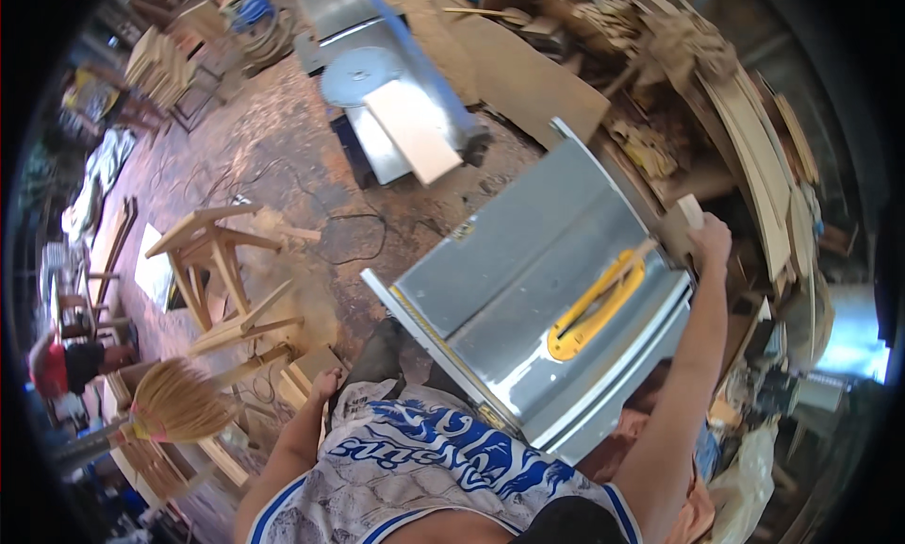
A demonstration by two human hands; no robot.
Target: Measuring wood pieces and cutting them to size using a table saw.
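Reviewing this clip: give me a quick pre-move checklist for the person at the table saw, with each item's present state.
1. Right hand grips the small wood block: ok.
2. Block lies beyond the far end of the yellow blade guard, off the cut line: ok.
3. Left hand away from the saw table, down by the stacked wood pieces: ok.
4. Saw table top bare of loose offcuts: ok.
5. Blade spinning or stopped: cannot tell.
6. Cable lying on the floor near the stand: not ok.

Wooden stool [212, 252] left of table saw [547, 289]
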